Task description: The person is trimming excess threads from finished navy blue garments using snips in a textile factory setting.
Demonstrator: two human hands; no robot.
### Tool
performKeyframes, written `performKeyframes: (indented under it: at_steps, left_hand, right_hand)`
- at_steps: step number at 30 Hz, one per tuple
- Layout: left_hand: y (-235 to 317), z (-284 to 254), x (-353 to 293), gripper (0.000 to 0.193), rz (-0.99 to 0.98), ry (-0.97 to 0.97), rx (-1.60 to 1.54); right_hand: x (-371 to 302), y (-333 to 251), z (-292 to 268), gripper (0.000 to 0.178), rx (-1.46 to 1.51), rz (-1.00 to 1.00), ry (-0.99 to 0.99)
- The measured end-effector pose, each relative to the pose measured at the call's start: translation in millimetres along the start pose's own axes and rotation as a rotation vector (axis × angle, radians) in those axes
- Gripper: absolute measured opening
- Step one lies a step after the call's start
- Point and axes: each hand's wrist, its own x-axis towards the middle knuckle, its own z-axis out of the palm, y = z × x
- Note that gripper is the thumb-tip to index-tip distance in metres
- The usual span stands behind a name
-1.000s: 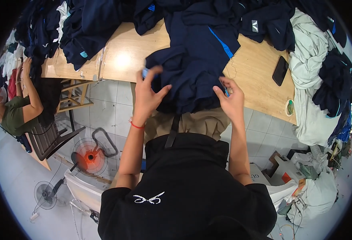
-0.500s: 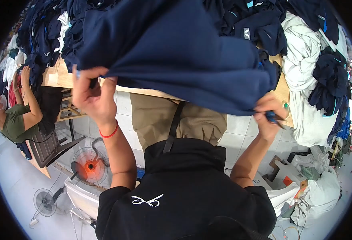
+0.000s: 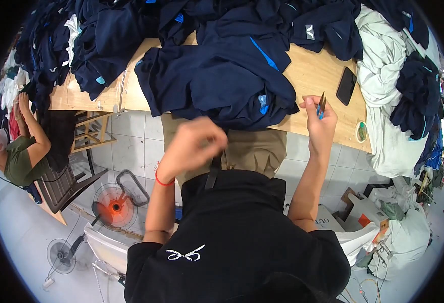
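Note:
A dark navy garment [image 3: 206, 86] lies crumpled along the near edge of the table, with bright blue patches showing on it. Just in front of it, over my lap, my left hand [image 3: 194, 146] is raised and touches no cloth. Motion smears its curled fingers, so I cannot tell whether they are closed. To the garment's right, my right hand [image 3: 321, 118] grips small thread snips [image 3: 322, 105] with blue handles, their pointed blades standing up from the palm. Its thumb and forefinger come together at the tip; anything pinched there is too small to make out.
A black phone [image 3: 346, 86] lies on the wooden table [image 3: 307, 70], near a round roll [image 3: 361, 131] at its right corner. Navy garments [image 3: 111, 45] heap along the back; white cloth [image 3: 381, 60] hangs at right. A seated co-worker [image 3: 25, 146] and fans [image 3: 115, 207] are at left.
The navy garment, stretched up between both hands before, now lies on the table, released. My left hand has moved right and toward me; my right hand has risen slightly with the snips.

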Motion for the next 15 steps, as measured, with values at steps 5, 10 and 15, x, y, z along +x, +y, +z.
performKeyframes:
  at_steps: [5, 10, 15]
  left_hand:
    - [-0.2, 29.7, -46.4, 0.017, 0.055, -0.626, 0.204]
    - [5.5, 27.3, -58.6, 0.028, 0.051, -0.546, 0.285]
    - [-0.5, 29.3, -60.5, 0.034, 0.086, -0.426, 0.372]
  right_hand:
    - [-1.1, -4.5, 9.7, 0.020, 0.034, -0.043, -0.061]
    - [-8.4, 4.1, 8.5, 0.020, -0.015, 0.005, -0.055]
    - [-8.1, 7.9, 6.3, 0.019, -0.004, 0.021, -0.016]
